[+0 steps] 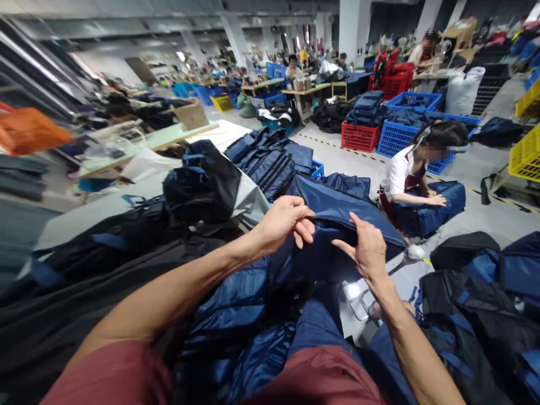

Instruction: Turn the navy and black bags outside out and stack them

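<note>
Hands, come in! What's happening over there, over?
Left hand pinching edge of blue bag. Right hand open beside its opening. Co-worker beyond, to the right.

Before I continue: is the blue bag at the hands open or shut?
Open: the blue bag shows a dark gap under its top panel.

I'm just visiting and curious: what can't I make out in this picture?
All in the head view:
- The blue bag's inside: hidden by its own fabric and shadow.
- Exactly what the left hand pinches at the bag's edge: covered by its fingers.
- The orange bundle's full shape: cut off by the left edge, blurred.
- What the distant workers handle: too small.
</note>
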Motion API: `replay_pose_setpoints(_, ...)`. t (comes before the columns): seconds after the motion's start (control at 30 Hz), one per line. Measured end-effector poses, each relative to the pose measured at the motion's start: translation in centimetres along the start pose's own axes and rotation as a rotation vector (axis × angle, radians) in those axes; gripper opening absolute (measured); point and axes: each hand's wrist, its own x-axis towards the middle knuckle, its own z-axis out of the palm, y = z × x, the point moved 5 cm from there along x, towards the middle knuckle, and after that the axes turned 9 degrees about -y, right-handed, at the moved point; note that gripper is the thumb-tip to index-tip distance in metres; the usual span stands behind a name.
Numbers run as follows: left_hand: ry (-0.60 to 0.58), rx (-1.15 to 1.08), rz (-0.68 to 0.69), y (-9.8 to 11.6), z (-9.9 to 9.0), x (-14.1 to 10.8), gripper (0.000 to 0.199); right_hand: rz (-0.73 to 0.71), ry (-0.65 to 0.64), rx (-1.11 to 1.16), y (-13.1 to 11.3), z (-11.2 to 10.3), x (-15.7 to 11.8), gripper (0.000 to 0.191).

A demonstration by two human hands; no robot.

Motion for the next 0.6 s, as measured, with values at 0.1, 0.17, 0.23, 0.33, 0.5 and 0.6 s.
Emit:
replay_pose_setpoints(0.1, -0.108, 0.015, 0.072, 2.1, 2.0, -3.9, 0.035, 0.007, 0.116, 0.105, -1.0, -2.7, 0.9, 0.058)
replay_pose_setpoints(0.17, -0.177, 0.068, 0.216, 3.1, 2.5, -6.0, 0.038, 0.110, 0.194, 0.211, -1.4, -3.7, 0.6, 0.066)
replay_pose_setpoints(0.23, -0.209, 0.207, 0.415, 3.4, 2.0, -8.8, 0.044, 0.234, 0.219, 0.316, -1.5, -4.4, 0.1, 0.069)
replay_pose_setpoints(0.33, -0.230, 0.620, 0.592, 1.3, 0.8, -14.2, 0.088, 0.406, 0.203, 0.469, -1.0, -5.9, -0.9, 0.070)
replay_pose_setpoints(0.5, -0.136, 1.285, 0.492, -7.5, -0.9, -17.9, 0.127, 0.629, 0.173, 0.604, 1.2, -10.5, -3.5, 0.069)
replay_pose_setpoints(0.6, 0.041, 1.322, 0.626, -10.7, -0.9, -14.7, 0.092, 0.797, 0.179, 0.672, 2.6, -12.9, -5.1, 0.063)
